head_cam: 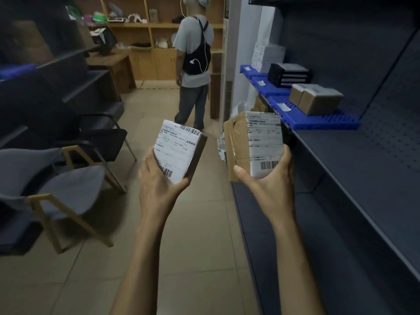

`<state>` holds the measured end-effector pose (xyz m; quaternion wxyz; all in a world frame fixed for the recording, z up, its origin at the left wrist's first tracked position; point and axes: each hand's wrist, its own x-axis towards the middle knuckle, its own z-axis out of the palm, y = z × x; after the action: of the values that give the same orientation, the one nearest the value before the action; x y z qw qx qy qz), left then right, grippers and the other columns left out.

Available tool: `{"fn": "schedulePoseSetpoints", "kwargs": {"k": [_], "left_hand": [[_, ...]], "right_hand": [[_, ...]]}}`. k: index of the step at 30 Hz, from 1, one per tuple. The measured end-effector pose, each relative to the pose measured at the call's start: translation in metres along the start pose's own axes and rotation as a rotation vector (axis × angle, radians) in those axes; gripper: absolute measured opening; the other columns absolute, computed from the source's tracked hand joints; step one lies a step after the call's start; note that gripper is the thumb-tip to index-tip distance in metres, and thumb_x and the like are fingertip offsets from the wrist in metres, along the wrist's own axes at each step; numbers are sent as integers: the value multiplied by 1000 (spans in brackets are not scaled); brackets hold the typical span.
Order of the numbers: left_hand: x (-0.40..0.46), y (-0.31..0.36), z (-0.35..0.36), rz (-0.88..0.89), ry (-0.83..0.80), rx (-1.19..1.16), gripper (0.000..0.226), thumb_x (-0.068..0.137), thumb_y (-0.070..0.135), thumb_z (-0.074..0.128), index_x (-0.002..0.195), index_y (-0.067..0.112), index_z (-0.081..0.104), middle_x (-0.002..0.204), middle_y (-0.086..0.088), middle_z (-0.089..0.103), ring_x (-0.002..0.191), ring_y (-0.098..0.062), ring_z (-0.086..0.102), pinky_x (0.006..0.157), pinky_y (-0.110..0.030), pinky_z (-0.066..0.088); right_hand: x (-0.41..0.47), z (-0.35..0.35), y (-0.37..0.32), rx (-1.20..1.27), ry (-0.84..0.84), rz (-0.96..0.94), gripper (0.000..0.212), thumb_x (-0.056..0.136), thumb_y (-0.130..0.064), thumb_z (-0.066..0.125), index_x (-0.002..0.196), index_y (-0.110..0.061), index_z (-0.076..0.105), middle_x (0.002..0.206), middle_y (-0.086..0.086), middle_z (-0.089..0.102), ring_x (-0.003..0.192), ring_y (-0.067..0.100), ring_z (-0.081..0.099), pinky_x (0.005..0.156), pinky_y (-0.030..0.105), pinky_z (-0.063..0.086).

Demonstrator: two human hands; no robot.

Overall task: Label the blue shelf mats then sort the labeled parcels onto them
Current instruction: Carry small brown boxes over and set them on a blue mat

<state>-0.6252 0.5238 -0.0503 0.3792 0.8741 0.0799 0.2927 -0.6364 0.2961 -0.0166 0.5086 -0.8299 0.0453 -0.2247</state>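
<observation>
On the right shelf, blue mats (318, 121) carry white slips and some boxes (318, 101): labelling looks done, sorting partway. Left hand (159, 178) grips one parcel (179, 151), right hand (270, 180) another (254, 144), neither placed.

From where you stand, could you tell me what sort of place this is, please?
Probably a small parcel-sorting or stock room: dark metal shelving carries blue shelf mats with cardboard boxes, and each hand holds a parcel bearing a barcoded shipping label.

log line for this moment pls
left hand: holds flat parcel | right hand: holds brown box | blue mats: labeled, three parcels on them | stage: sorting
</observation>
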Motion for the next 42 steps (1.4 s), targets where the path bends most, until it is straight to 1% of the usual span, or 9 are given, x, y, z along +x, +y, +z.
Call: {"fn": "schedulePoseSetpoints", "kwargs": {"k": [3,10,17,24,29,33,35,38,42], "left_hand": [[53,1,34,16,17,-9,107,60,40,84,145,25,21,142,0,36,128,-23,35,96,-38,38],[152,-15,116,-9,-16,-33,105,61,40,84,144,26,22,136,1,37,123,-22,35,85,-34,36],[291,-25,211,54,-67,-108,103,60,41,84,144,20,28,133,-3,42,122,-25,38,86,-34,37],[437,-3,309,223,-244,-175,103,59,43,85,142,19,28,135,-5,42,123,-24,39,96,-46,44],[474,47,384,369,-377,-293,104,60,45,84,144,19,27,138,-2,40,126,-19,36,104,-40,37],[482,103,444,477,-494,-406,104,62,53,79,145,17,27,137,-4,39,126,-19,35,98,-32,35],[483,134,472,520,-544,-451,104,64,51,81,146,17,25,137,-5,38,126,-21,34,96,-33,34],[483,178,504,578,-609,-520,104,65,55,77,146,18,23,135,-5,38,124,-20,34,91,-28,29],[480,218,536,660,-726,-560,109,62,71,63,148,21,18,136,-5,35,125,-22,35,93,-36,38]], "right_hand": [[61,25,6,20,-19,-3,122,61,-50,84,154,-27,8,150,-4,31,136,15,34,97,33,38],[165,88,33,-29,-49,14,120,57,-56,82,151,-29,12,149,-5,32,136,15,34,102,44,44],[293,149,50,-60,57,31,121,63,-47,86,154,-27,9,153,-5,27,137,12,32,94,26,33],[419,191,50,-150,253,115,125,56,-63,79,153,-28,7,153,-2,27,140,18,28,112,45,35],[468,174,71,-245,450,218,124,60,-56,82,153,-28,6,152,-1,28,141,19,27,110,51,36],[508,137,84,-299,640,213,124,57,-62,77,153,-29,5,151,-3,27,140,18,29,107,50,41],[524,114,91,-368,711,233,125,62,-59,79,155,-22,4,151,0,26,140,19,27,109,49,38],[539,80,99,-444,804,281,124,66,-60,77,155,-24,0,153,-3,21,141,19,22,108,54,36],[545,49,107,-448,903,321,123,70,-59,76,156,-26,-6,157,-7,14,143,19,20,109,52,35]]}}
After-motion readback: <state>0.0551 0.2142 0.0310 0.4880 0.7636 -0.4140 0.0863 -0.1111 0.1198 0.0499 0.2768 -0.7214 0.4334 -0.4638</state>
